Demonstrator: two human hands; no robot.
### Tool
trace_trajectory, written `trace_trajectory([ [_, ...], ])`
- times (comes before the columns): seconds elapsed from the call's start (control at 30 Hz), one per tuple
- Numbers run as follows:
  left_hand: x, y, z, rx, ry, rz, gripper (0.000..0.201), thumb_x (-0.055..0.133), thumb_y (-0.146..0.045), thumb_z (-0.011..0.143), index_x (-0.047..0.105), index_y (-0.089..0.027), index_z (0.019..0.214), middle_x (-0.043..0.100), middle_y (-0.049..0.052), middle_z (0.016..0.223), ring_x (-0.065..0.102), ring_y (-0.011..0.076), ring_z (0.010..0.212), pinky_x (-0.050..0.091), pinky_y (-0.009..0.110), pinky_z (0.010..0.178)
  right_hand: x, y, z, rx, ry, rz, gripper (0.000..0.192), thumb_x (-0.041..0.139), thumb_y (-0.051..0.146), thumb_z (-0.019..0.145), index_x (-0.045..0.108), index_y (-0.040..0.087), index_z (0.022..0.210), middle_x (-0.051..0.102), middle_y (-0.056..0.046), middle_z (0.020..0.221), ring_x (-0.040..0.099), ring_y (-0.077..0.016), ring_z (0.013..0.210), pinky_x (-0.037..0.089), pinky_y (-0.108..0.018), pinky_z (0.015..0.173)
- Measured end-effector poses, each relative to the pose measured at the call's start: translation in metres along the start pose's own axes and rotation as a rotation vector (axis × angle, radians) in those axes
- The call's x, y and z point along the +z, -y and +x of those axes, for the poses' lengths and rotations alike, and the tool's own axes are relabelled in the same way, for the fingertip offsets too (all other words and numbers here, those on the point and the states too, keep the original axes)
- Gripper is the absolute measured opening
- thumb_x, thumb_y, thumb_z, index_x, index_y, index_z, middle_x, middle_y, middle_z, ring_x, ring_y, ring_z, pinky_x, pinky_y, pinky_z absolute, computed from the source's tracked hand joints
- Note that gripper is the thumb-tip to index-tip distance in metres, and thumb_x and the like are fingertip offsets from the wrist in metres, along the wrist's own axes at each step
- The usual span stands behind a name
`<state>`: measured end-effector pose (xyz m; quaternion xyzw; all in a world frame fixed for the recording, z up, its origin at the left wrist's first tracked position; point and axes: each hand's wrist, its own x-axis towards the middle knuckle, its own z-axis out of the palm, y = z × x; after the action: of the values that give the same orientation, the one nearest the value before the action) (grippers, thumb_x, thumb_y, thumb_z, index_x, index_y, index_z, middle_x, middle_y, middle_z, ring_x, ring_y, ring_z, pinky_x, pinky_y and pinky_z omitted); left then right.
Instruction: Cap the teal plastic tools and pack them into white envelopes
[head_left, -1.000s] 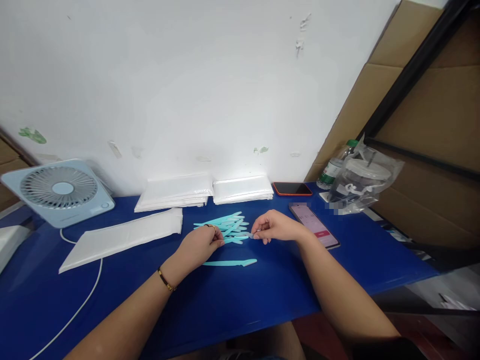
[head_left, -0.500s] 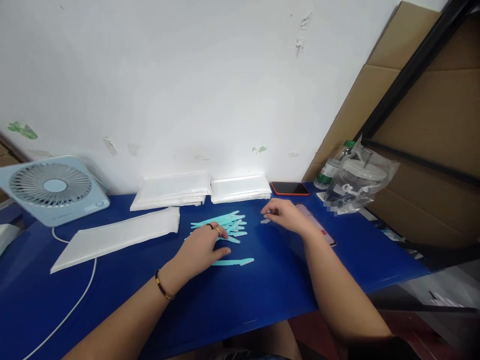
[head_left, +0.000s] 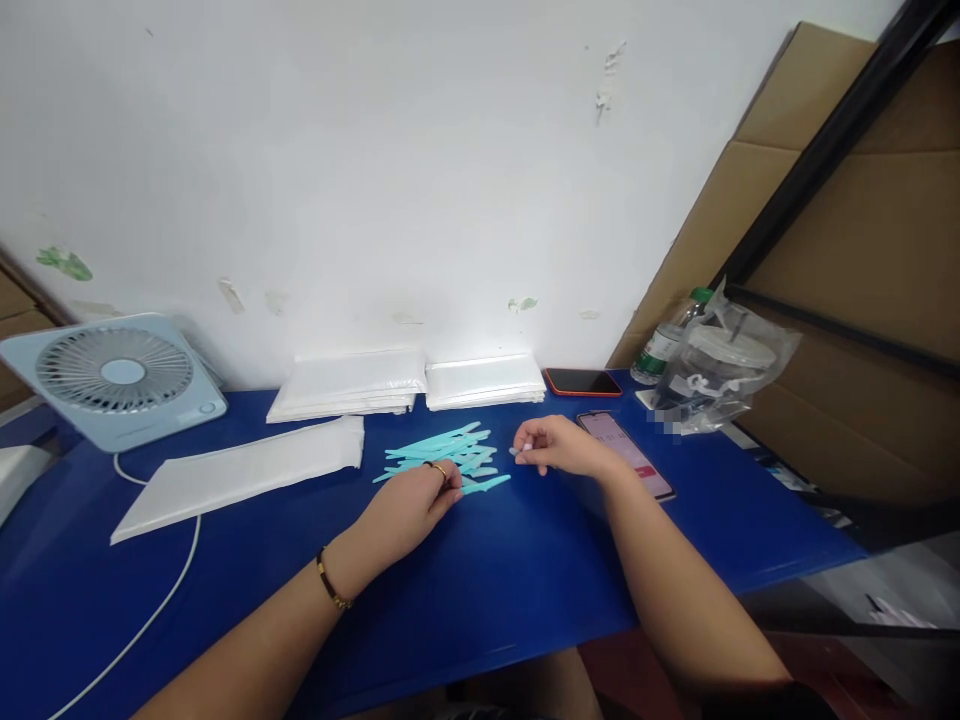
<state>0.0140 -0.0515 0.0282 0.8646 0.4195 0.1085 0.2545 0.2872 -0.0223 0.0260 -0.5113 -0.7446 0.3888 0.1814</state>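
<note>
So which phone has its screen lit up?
The phone lying just beyond the right hand is lit, showing a pale screen with pink on it. The orange-edged phone farther back by the wall is dark.

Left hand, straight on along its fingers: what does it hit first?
Probably the loose turquoise stick at the fingertips of the left hand; the pile of sticks lies just beyond. Contact is hard to judge.
</note>
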Motion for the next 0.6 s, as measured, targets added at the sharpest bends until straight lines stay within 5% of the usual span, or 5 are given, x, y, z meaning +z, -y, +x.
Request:
trace_trajectory([
  [0.13, -0.006, 0.004, 0.000, -0.028, -0.063, -0.080, 0.020, 0.034, -0.032, 0.090, 0.050, -0.020, 0.088, 0.058, 0.001, 0.079, 0.052, 0.0158, 0.070, 0.037, 0.028, 0.064, 0.001, 0.011, -0.005, -0.092, 0.046, 0.158, 0.031, 0.066, 0.039, 0.074, 0.066, 0.014, 0.092, 0.063, -0.002, 0.065, 0.060, -0.0128, 0.056, 0.045, -0.022, 0.051],
  [0.33, -0.009, 0.012, 0.001, -0.060, -0.059, -0.208, 0.025, 0.031, -0.037, 0.090, 0.050, -0.020, 0.087, 0.052, -0.001, 0.073, 0.047, 0.0143, 0.065, 0.038, 0.027, 0.063, 0.006, 0.019, -0.005, -0.356, -0.217, 0.015, 0.017, 0.065, 0.033, 0.077, 0.071, 0.018, 0.082, 0.065, -0.006, 0.081, 0.060, -0.0147, 0.070, 0.047, -0.025, 0.061],
  [0.6, -0.010, 0.016, 0.004, -0.082, -0.045, -0.261, 0.035, 0.031, -0.046, 0.090, 0.049, -0.019, 0.076, 0.051, -0.001, 0.069, 0.046, 0.0141, 0.064, 0.037, 0.027, 0.062, 0.015, 0.028, -0.002, -0.516, -0.290, -0.056, 0.015, 0.062, 0.032, 0.081, 0.072, 0.021, 0.081, 0.064, -0.006, 0.084, 0.061, -0.0152, 0.074, 0.048, -0.024, 0.061],
])
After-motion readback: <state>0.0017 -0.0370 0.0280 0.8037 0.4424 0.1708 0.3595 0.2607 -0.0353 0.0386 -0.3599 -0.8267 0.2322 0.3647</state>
